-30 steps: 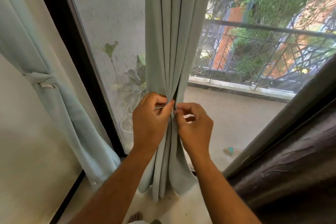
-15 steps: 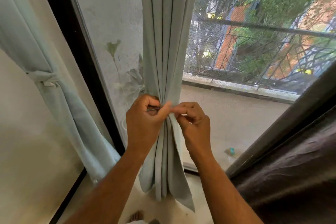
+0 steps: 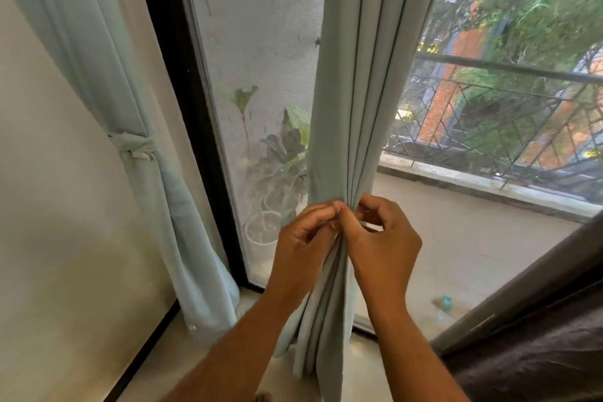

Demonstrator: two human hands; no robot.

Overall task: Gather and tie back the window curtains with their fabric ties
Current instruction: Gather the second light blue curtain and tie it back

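A pale green curtain [image 3: 355,81] hangs in folds in front of the window, bunched at waist height. My left hand [image 3: 303,241] and my right hand [image 3: 385,238] meet at the bunched part, fingertips pinched together on the fabric there. Any tie between my fingers is hidden. A second pale green curtain [image 3: 98,52] hangs at the left against the wall, held in by a knotted fabric tie [image 3: 133,145].
A black window frame [image 3: 182,101] stands between the two curtains. Behind the glass are potted plants [image 3: 280,160], a balcony floor and a metal railing [image 3: 509,108]. A dark brown curtain [image 3: 538,356] fills the lower right corner.
My hands have closed in on each other at the bunched curtain, fingertips now touching. The view has shifted right, and the curtain's lower folds hang narrower.
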